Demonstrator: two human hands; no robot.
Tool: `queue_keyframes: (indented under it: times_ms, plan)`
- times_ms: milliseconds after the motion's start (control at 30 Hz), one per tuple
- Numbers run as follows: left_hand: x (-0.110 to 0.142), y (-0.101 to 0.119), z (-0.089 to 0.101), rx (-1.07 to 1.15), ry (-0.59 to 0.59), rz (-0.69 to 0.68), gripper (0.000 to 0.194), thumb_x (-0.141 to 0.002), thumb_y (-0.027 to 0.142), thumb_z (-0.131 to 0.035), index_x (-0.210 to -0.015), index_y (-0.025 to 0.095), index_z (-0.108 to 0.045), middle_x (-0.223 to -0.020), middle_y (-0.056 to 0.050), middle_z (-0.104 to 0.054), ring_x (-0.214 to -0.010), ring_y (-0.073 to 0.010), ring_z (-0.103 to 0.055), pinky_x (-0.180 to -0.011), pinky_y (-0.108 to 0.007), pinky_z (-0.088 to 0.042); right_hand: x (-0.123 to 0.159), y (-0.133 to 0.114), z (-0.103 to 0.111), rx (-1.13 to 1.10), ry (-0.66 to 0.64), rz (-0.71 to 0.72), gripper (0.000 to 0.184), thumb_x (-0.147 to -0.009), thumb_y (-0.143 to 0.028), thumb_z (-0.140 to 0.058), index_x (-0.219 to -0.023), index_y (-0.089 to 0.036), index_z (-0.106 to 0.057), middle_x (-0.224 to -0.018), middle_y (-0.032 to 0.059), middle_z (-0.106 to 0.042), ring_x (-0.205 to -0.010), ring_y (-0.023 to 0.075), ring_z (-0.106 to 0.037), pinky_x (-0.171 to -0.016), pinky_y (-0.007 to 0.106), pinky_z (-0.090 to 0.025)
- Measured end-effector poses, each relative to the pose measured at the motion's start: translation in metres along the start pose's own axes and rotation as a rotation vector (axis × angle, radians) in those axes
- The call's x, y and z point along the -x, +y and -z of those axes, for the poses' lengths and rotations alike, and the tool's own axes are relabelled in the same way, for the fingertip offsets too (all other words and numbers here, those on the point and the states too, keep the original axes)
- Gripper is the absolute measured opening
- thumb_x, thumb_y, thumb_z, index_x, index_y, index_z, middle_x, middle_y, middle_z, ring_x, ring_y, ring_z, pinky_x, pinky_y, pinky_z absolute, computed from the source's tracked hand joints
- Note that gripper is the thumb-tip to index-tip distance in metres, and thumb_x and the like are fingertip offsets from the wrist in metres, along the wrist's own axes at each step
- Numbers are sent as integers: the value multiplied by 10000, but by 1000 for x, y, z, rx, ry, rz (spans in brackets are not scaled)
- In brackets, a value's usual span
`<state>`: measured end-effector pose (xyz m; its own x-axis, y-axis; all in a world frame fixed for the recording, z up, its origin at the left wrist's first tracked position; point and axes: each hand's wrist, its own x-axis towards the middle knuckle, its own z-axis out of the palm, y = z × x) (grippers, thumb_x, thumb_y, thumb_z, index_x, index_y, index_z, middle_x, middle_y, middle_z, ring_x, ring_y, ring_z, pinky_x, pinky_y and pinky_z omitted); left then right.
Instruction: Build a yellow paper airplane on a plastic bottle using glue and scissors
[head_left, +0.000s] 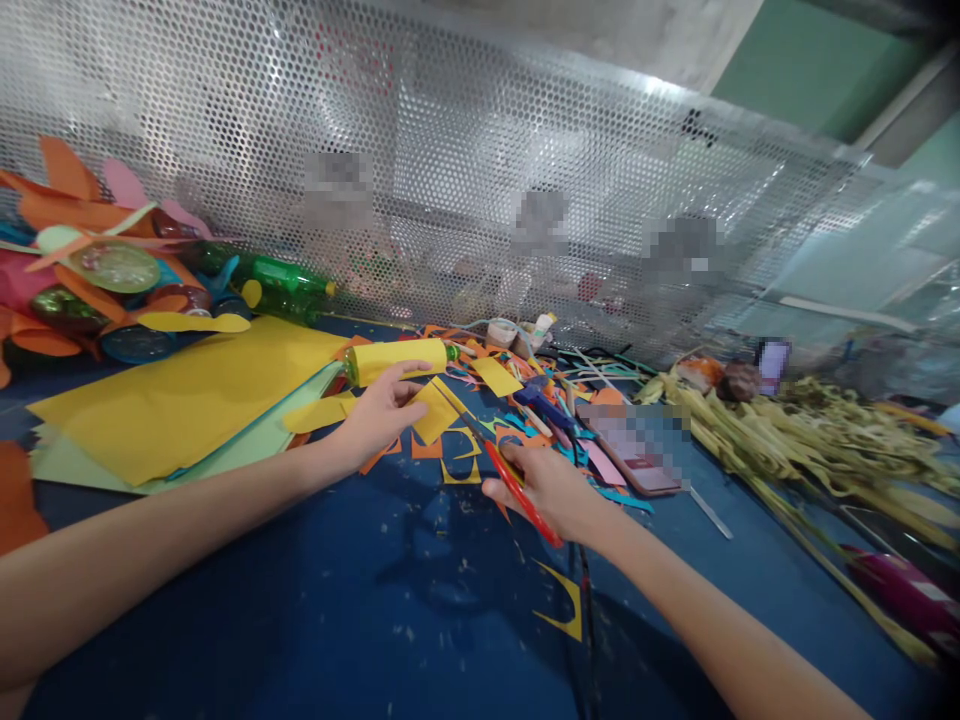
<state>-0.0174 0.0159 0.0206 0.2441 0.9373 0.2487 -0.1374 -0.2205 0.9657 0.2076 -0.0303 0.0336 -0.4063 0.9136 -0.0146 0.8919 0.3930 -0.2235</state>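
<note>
Gripping one pair of red-handled scissors (523, 492), my right hand (551, 490) is clenched round its handles. Nearer to me than the scissors lies one curved yellow offcut (576, 602) on the dark blue table (345, 620). Well to their right is one magenta package (904, 590); its print is too blurred to read.

The scissors' long axis runs diagonally, handles near and to the right, tips pointing away and leftward. Their blades meet one yellow paper piece (435, 412), which sits just beyond and left of the handles, tilted, one corner toward me. My left hand (382, 412) pinches its left side, the upper fingers spread. I can't tell how wide the blades are parted.

Right of the scissors lies one phone (637, 455), its long axis slanting away leftward, its screen too blurred to read. Well left of them are stacked yellow sheets (195, 390) and pale green sheets (97, 460), too overlapped to count.

Beyond the scissors come one dark blue glue gun (545, 402) and, farther left, one green bottle wrapped in yellow paper (397, 360), lying nearly sideways. Pale dry husks (772, 430) spread far right of them; paper-decorated bottles (120, 270) crowd the far left. Behind everything stands a perforated silvery sheet (450, 150), with three pixelated patches showing against it.
</note>
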Motion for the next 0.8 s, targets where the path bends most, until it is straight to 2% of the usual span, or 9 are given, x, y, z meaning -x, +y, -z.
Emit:
queue_keyframes:
  times_ms: [467,667,800]
  plan:
    - [-1,-2,2,-19,27,33,484,-702,127,-587,-1161,166,-440,-842,-35,-661,-736,-149,-628,-692,-277,-482,-7,5,-12,-17,99,40,443,-772,-576,-449,-578,-203,-312,-492,-51,-311,-446,87,-272,-449,230,-190]
    - [-3,-9,4,-13,94,62,366,-735,307,-640,-1053,153,-547,-888,-63,-674,-811,-173,-631,-746,-294,-486,-11,11,-17,-37,147,56,480,-779,-599,-429,-547,-212,-264,-471,-53,-280,-429,91,-262,-447,243,-198]
    - [-4,-17,4,5,110,101,305,-717,343,-659,-934,135,-607,-892,-76,-680,-807,-174,-631,-767,-301,-493,-10,12,-14,-50,127,68,489,-780,-602,-436,-540,-214,-262,-456,-55,-285,-404,89,-267,-427,241,-199]
